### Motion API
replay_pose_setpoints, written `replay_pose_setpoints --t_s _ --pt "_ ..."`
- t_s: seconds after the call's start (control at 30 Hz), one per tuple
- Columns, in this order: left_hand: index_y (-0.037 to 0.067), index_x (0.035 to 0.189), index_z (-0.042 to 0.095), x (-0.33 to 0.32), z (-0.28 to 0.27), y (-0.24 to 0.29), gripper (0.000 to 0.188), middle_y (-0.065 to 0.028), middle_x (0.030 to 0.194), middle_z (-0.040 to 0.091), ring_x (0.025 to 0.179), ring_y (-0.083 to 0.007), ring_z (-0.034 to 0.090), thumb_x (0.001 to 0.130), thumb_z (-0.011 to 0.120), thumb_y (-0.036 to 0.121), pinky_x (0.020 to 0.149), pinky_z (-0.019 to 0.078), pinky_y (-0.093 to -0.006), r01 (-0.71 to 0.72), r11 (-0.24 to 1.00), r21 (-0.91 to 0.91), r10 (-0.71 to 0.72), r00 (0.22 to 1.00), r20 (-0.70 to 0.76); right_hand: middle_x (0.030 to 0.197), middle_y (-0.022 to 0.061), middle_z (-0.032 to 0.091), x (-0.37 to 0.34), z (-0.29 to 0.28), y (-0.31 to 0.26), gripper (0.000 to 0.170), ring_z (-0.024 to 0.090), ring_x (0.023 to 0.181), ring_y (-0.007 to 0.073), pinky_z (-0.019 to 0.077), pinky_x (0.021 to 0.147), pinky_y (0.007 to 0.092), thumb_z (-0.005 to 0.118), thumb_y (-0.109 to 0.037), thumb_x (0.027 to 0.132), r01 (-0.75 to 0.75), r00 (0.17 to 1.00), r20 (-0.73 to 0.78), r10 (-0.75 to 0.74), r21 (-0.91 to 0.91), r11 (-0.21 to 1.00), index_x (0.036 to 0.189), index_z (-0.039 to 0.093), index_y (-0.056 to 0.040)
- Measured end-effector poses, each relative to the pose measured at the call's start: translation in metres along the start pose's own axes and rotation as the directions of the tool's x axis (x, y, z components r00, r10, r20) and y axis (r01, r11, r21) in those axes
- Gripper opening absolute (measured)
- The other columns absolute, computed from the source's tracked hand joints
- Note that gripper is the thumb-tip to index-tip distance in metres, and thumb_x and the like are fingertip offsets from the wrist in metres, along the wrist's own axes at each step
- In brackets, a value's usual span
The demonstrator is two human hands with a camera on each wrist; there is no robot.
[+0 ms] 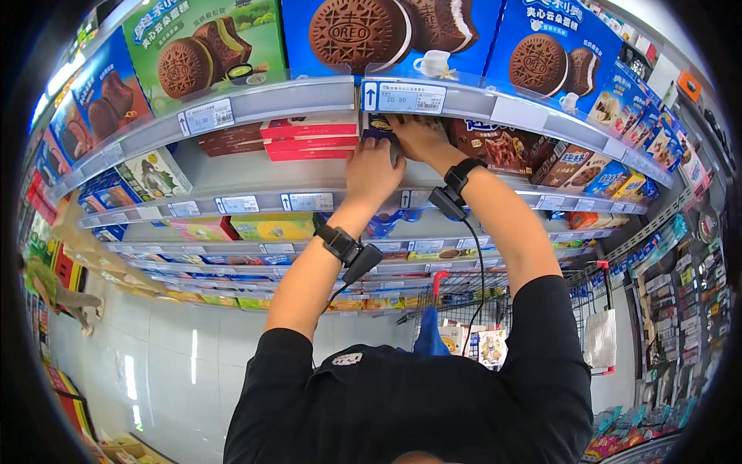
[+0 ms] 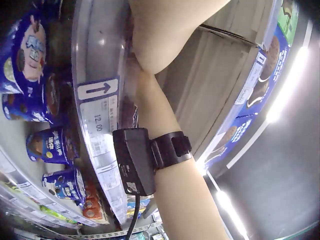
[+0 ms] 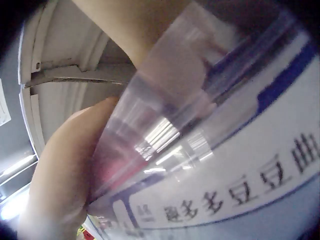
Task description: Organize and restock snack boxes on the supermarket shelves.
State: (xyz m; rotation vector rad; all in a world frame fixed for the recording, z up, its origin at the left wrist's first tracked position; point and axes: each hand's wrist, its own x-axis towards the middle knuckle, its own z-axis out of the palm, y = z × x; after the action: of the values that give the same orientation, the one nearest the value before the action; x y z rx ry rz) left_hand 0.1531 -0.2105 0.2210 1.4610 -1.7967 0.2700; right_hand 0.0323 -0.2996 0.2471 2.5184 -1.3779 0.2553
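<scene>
Both hands reach into the second shelf in the head view, beneath the large Oreo boxes. My left hand [image 1: 376, 172] is at a dark package [image 1: 379, 133], its fingertips bent at the package's front. Close beside it on the right, my right hand [image 1: 421, 139] extends further in, its fingers partly hidden under the upper shelf's edge. I cannot tell how firmly either hand holds the package. Stacked red boxes [image 1: 311, 138] sit left of the hands, and a brown cookie box [image 1: 495, 147] stands to their right. In the right wrist view, a clear shelf lip [image 3: 165, 120] covers part of the fingers.
Large blue Oreo boxes [image 1: 359, 35] line the shelf above, behind a price rail [image 1: 278, 104]. Blue snack tubs [image 2: 52, 145] stand on the shelf below. A wire shopping cart [image 1: 464, 298] holding boxes is beside the person. Another person [image 1: 62, 290] is in the aisle at left.
</scene>
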Motion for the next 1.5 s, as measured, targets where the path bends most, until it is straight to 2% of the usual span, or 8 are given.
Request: replay_pose_setpoints --t_s 0.43,0.63,0.73,0.83,0.93,1.23,1.33,1.5 --pt "0.001 0.093 0.056 -0.001 -0.004 0.001 0.035 -0.0182 0.103 0.048 0.096 -0.0360 0.050 0.071 0.063 0.027 0.077 0.0452 -0.0450 -0.028 1.000 -0.003 0.027 0.996 -0.083 0.127 0.0348 0.037 -0.013 -0.010 -0.010 0.079 0.039 0.118 0.0487 0.0393 0.093 0.0523 0.059 -0.012 0.074 -0.076 0.985 0.162 0.066 0.057 0.995 0.141 0.016 -0.0088" --pt "-0.002 0.101 0.051 -0.001 -0.002 0.000 0.045 -0.0221 0.108 0.044 0.101 -0.0377 0.046 0.069 0.066 0.026 0.079 0.0461 -0.0443 0.005 0.997 -0.072 -0.011 0.997 -0.071 0.123 0.0365 0.041 -0.017 0.004 -0.010 0.074 0.049 0.108 0.0479 0.0414 0.081 0.0621 0.059 -0.014 0.078 -0.058 0.998 0.034 0.058 -0.011 0.998 0.139 0.019 -0.0042" --pt "-0.003 0.101 0.051 -0.002 -0.004 0.002 0.045 -0.0229 0.109 0.045 0.102 -0.0382 0.047 0.071 0.064 0.028 0.076 0.0480 -0.0446 0.013 0.997 -0.077 -0.022 0.993 -0.117 0.120 0.0348 0.045 -0.020 0.007 -0.008 0.071 0.050 0.107 0.0469 0.0431 0.079 0.0601 0.058 -0.014 0.079 -0.058 0.997 0.038 0.060 -0.051 0.997 0.138 0.021 -0.0015" --pt "-0.004 0.104 0.052 -0.001 -0.010 0.003 0.045 -0.0273 0.110 0.048 0.100 -0.0411 0.052 0.074 0.062 0.029 0.078 0.0480 -0.0447 0.077 0.994 -0.078 -0.072 0.995 0.065 0.116 0.0307 0.051 -0.029 0.004 -0.010 0.065 0.052 0.106 0.0443 0.0443 0.077 0.0578 0.058 -0.014 0.079 -0.099 0.994 0.029 0.101 -0.066 0.993 0.134 0.027 0.0018" --pt "-0.004 0.103 0.054 0.000 -0.006 -0.001 0.045 -0.0274 0.104 0.053 0.093 -0.0403 0.056 0.075 0.060 0.030 0.079 0.0479 -0.0441 0.053 0.995 -0.083 -0.045 0.994 0.096 0.096 0.0295 0.059 -0.033 0.002 -0.007 0.065 0.060 0.088 0.0426 0.0515 0.069 0.0477 0.056 -0.016 0.078 -0.070 0.994 0.075 0.075 -0.072 0.995 0.133 0.027 0.0026" --pt "0.001 0.101 0.057 0.002 -0.007 0.002 0.041 -0.0243 0.099 0.056 0.090 -0.0372 0.058 0.076 0.059 0.033 0.076 0.0488 -0.0430 0.023 1.000 0.020 -0.025 0.997 0.079 0.087 0.0184 0.065 -0.036 -0.022 -0.012 0.028 0.065 0.084 0.0324 0.0515 0.071 0.0410 0.057 -0.011 0.075 -0.045 0.998 0.037 0.047 -0.057 0.997 0.101 0.060 -0.0049" --pt "0.003 0.102 0.057 0.007 -0.029 0.003 0.042 -0.0196 0.096 0.058 0.090 -0.0355 0.058 0.076 0.059 0.036 0.077 0.0481 -0.0428 0.006 0.996 0.088 -0.028 0.969 0.247 0.089 0.0160 0.066 -0.032 -0.024 -0.009 0.024 0.064 0.085 0.0326 0.0513 0.071 0.0409 0.057 -0.011 0.074 -0.045 0.994 0.092 0.055 -0.105 0.993 0.096 0.063 -0.0069" --pt "0.003 0.099 0.059 0.020 -0.071 -0.046 0.039 -0.0160 0.097 0.060 0.095 -0.0343 0.055 0.076 0.060 0.034 0.083 0.0441 -0.0437 0.053 0.995 0.087 -0.045 0.995 -0.090 0.093 0.0167 0.064 -0.013 -0.033 -0.009 0.031 0.062 0.092 0.0331 0.0497 0.076 0.0426 0.061 -0.015 0.068 -0.044 0.989 0.140 0.044 -0.001 0.999 0.098 0.062 -0.0074"
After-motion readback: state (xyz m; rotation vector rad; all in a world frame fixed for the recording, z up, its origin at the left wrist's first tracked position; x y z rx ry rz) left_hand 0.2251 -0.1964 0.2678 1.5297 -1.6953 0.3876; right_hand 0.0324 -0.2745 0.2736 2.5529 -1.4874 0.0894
